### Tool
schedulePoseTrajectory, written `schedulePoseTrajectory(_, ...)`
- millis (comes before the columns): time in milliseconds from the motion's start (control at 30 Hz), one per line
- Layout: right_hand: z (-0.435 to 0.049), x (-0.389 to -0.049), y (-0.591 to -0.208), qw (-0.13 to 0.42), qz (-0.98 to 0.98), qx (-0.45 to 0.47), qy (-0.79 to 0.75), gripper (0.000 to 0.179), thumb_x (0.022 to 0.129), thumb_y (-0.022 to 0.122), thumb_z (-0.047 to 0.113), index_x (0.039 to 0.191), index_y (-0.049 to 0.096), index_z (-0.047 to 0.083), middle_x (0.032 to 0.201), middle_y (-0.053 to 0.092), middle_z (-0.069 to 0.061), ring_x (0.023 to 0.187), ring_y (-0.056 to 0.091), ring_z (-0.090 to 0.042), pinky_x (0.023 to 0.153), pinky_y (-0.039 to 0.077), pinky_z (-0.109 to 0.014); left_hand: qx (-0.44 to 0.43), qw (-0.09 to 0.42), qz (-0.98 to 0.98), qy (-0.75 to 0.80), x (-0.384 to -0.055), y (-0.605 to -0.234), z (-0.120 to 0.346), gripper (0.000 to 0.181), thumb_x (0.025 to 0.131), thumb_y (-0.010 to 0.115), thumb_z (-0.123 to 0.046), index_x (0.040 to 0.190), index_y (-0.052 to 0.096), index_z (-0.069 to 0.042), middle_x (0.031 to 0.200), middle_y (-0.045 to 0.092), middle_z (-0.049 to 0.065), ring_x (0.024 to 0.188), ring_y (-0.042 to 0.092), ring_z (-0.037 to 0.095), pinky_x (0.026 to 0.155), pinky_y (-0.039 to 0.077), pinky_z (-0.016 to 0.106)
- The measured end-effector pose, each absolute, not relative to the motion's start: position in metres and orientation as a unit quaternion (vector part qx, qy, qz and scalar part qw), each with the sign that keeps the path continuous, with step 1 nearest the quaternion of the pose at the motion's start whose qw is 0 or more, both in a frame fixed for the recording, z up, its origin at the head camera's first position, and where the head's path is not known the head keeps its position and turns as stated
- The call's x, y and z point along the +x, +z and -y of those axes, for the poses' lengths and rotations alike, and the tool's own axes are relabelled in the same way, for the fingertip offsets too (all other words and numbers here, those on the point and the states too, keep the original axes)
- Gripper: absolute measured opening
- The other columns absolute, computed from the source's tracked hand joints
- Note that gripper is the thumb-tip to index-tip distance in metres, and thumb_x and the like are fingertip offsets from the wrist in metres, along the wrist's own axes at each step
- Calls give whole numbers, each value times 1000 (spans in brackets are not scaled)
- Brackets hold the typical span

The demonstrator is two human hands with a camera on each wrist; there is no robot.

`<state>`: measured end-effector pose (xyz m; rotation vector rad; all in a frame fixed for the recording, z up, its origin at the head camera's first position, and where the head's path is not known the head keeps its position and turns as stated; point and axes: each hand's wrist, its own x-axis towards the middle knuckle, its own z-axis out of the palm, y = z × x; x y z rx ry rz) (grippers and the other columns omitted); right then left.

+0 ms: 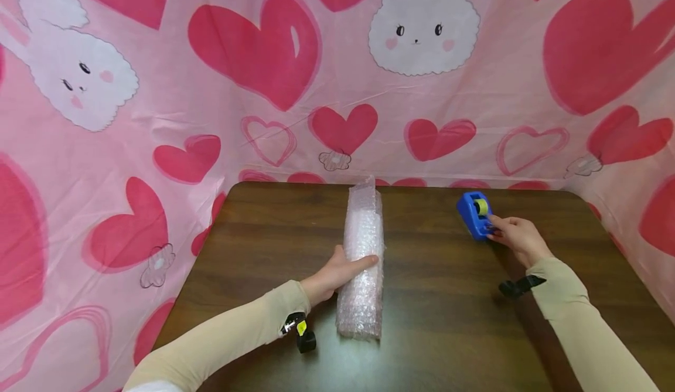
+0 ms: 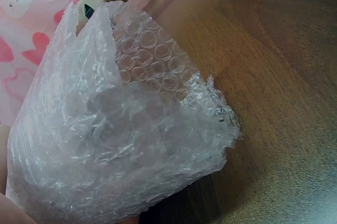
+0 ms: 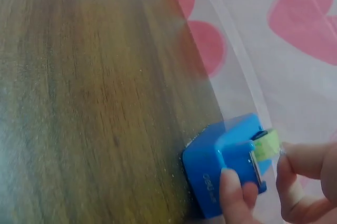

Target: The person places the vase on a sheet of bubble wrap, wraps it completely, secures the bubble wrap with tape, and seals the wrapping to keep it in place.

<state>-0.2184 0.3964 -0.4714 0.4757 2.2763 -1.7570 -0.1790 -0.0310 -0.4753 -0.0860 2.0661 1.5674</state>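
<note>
My left hand (image 1: 337, 270) grips the bubble-wrap roll (image 1: 361, 307), long axis running away from me. My right hand (image 1: 521, 238), well apart, pinches tape (image 3: 267, 144) at the blue dispenser (image 1: 467, 214), right of the roll's far half.

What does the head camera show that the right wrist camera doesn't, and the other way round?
Only the head view: the left hand gripping a bubble-wrap roll, and white rabbits on the backdrop.
Only the right wrist view: readable lettering on the blue tape dispenser.
Both: that dispenser, its yellow-green roll, the right hand, the wooden table and the backdrop's hearts.
</note>
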Motion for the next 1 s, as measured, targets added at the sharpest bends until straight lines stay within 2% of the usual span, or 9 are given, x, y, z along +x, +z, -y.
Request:
schedulePoseTrajectory(100, -404, -212, -469, 137, -734, 149, -648, 30, 109, 54, 26, 111, 57, -4, 106, 57, -3, 88, 65, -6, 88, 58, -24, -32, 273, -766, 582, -178, -476, 30, 125, 88, 76, -55, 161, -1, 10, 168, 4, 33, 153, 19, 47, 121, 23, 62)
schedulePoseTrajectory(267, -411, -202, -471, 151, -633, 126, -749, 16, 107, 56, 11, 100, 66, 0, 102, 68, 1, 92, 71, -11, 88, 58, -26, -30, 270, -764, 585, -178, -477, 29, 122, 88, 77, -53, 161, 3, 10, 166, 12, 34, 150, 25, 48, 120, 27, 62)
schedulePoseTrajectory(433, -414, -195, -478, 146, -577, 95, -798, 21, 107, 48, -2, 92, 62, -3, 104, 69, -3, 96, 73, -12, 87, 58, -25, -29, 269, -766, 583, -179, -479, 28, 121, 88, 77, -54, 161, 5, 10, 165, 16, 33, 149, 28, 47, 119, 28, 63)
schedulePoseTrajectory(600, -417, -187, -483, 144, -564, 58, -811, 28, 108, 42, -6, 83, 55, -4, 109, 66, -1, 102, 73, -9, 88, 58, -24, -31, 269, -766, 583, -179, -480, 29, 122, 87, 77, -55, 161, 4, 8, 166, 14, 33, 150, 27, 47, 118, 28, 64)
schedulePoseTrajectory(667, -418, -186, -484, 148, -541, 41, -827, 22, 107, 41, -8, 91, 54, -6, 111, 67, -2, 106, 73, -12, 91, 58, -26, -32, 269, -766, 583, -180, -479, 30, 122, 88, 77, -55, 162, 3, 8, 166, 13, 33, 150, 26, 47, 119, 27, 64)
schedulePoseTrajectory(767, -419, -184, -485, 158, -503, 21, -849, 10, 107, 38, -10, 114, 45, -7, 114, 67, -5, 110, 73, -17, 93, 57, -29, -32, 269, -766, 583, -180, -478, 30, 123, 88, 77, -55, 161, 2, 9, 167, 12, 33, 151, 25, 47, 119, 27, 63)
schedulePoseTrajectory(833, -419, -184, -486, 161, -479, 18, -863, 23, 107, 37, -10, 128, 34, -1, 116, 68, -7, 111, 72, -19, 95, 57, -30, -31, 269, -765, 584, -180, -478, 30, 122, 88, 77, -54, 161, 2, 9, 167, 12, 33, 151, 25, 47, 119, 27, 63)
schedulePoseTrajectory(900, -419, -183, -487, 150, -497, 15, -854, 33, 108, 38, -9, 135, 30, 7, 118, 67, -4, 111, 72, -17, 94, 57, -28, -31, 269, -766, 584, -180, -478, 30, 122, 88, 77, -54, 161, 2, 9, 167, 11, 33, 151, 24, 47, 120, 26, 63)
schedulePoseTrajectory(1000, -416, -180, -490, 95, -621, 2, -778, 35, 108, 44, -3, 140, 37, 11, 118, 63, 2, 106, 71, -8, 90, 56, -22, -32, 271, -766, 582, -179, -478, 31, 123, 88, 76, -55, 162, 1, 9, 168, 7, 33, 153, 19, 47, 121, 24, 63)
